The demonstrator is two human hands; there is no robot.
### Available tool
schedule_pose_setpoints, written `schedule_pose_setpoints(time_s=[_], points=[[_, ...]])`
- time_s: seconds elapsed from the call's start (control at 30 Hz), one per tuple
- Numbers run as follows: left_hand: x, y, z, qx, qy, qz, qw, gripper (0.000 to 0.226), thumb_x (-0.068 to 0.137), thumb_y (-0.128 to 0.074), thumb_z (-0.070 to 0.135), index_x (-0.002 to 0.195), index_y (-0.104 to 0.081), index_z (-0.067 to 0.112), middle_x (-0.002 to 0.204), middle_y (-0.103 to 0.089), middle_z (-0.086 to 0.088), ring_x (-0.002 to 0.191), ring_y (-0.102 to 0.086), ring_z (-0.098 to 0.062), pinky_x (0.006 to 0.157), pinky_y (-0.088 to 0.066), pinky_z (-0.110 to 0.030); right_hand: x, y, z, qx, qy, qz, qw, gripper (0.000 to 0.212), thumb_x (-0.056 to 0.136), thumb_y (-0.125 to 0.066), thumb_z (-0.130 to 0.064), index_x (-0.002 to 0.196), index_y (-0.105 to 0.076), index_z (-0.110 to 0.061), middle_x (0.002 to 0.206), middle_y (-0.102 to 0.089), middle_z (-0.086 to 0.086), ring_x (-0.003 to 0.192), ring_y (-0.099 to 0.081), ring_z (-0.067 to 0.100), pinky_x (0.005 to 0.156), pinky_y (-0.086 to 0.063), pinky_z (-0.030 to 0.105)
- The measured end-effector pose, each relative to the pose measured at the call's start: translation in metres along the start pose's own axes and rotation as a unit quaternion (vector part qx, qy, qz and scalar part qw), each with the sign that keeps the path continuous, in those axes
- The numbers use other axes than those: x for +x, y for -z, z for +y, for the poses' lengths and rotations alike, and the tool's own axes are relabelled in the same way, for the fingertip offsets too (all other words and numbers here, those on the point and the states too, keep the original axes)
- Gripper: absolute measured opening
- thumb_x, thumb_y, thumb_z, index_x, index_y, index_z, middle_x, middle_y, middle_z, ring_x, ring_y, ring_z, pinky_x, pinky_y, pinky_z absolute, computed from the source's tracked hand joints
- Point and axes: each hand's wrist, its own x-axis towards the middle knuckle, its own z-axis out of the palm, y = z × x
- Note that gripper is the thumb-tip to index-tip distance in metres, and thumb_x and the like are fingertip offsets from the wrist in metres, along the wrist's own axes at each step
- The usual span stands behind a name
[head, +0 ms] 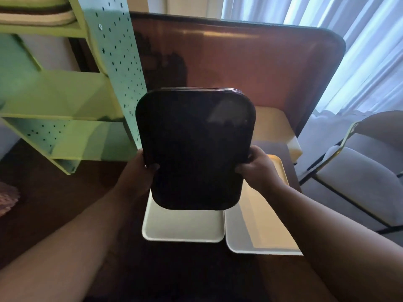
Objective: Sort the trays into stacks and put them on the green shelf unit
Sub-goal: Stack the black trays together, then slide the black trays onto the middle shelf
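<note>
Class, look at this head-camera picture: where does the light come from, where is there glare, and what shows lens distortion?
Head view: daylight enters through the curtains at upper right; a pale glare patch sits on the stack of dark trays; the green shelf unit leans and bows from wide-angle distortion; the forearms and table lie in shadow.

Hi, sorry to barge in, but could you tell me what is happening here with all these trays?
A person is sorting trays. Both hands hold a stack of dark trays lifted off the table, the left hand on its left edge and the right hand on its right edge. Two white trays and lie side by side on the dark table below. The green shelf unit stands to the left; the dark stack is not yet on it.
</note>
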Motion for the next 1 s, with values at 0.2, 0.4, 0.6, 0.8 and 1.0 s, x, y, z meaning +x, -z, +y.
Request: schedule_pose_setpoints(time_s=[0.2, 0.4, 0.6, 0.8, 1.0], points=[[-0.014, 0.019, 0.062, -0.090, 0.010, -0.044, 0.995, 0.052, 0.071, -0.071, 0.025, 0.123, -0.069, 0.020, 0.118, -0.076, -0.012, 0.111, -0.073, -0.036, 0.098, -0.056, -0.062, -0.014, 0.039, -0.039, 0.112, -0.029, 0.040, 0.993, 0.035, 0.072, -0.067, 0.006, 0.106, -0.062, -0.003, 0.097, -0.070, 0.017, 0.081, -0.069, 0.029, 0.075, -0.062, 0.045], [-0.047, 0.028, 0.131, -0.119, 0.014, -0.022, 0.993, 0.035, 0.088, -0.069, 0.007, 0.119, -0.069, 0.024, 0.104, -0.079, 0.001, 0.095, -0.077, -0.020, 0.085, -0.061, -0.035, -0.030, 0.067, -0.065, 0.195, -0.026, 0.052, 0.979, 0.024, 0.073, -0.061, 0.013, 0.092, -0.058, -0.001, 0.080, -0.059, 0.017, 0.070, -0.058, 0.032, 0.055, -0.050, 0.033], [-0.087, 0.048, 0.178, -0.121, 0.005, -0.016, 0.992, 0.025, 0.097, -0.059, -0.002, 0.118, -0.069, 0.006, 0.096, -0.078, -0.007, 0.087, -0.075, -0.023, 0.084, -0.063, -0.031, -0.057, 0.085, -0.096, 0.223, -0.027, 0.047, 0.973, 0.023, 0.070, -0.060, 0.005, 0.090, -0.064, -0.006, 0.081, -0.066, 0.012, 0.074, -0.063, 0.028, 0.061, -0.052, 0.032], [-0.100, 0.080, 0.211, -0.139, 0.004, 0.004, 0.990, 0.010, 0.093, -0.066, 0.012, 0.090, -0.071, 0.003, 0.066, -0.076, -0.009, 0.062, -0.072, -0.025, 0.078, -0.057, -0.040, -0.085, 0.112, -0.137, 0.240, -0.035, 0.000, 0.970, 0.021, 0.073, -0.052, 0.003, 0.086, -0.069, 0.004, 0.064, -0.068, 0.016, 0.052, -0.067, 0.030, 0.055, -0.055, 0.032], [-0.117, 0.116, 0.232, -0.156, 0.057, -0.068, 0.984, 0.022, 0.092, -0.062, 0.018, 0.094, -0.070, -0.002, 0.076, -0.075, -0.018, 0.056, -0.072, -0.024, 0.056, -0.060, -0.026, -0.106, 0.125, -0.175, 0.244, 0.012, -0.121, 0.962, 0.016, 0.086, -0.046, -0.005, 0.082, -0.061, -0.001, 0.051, -0.063, 0.008, 0.041, -0.062, 0.022, 0.046, -0.052, 0.021]])
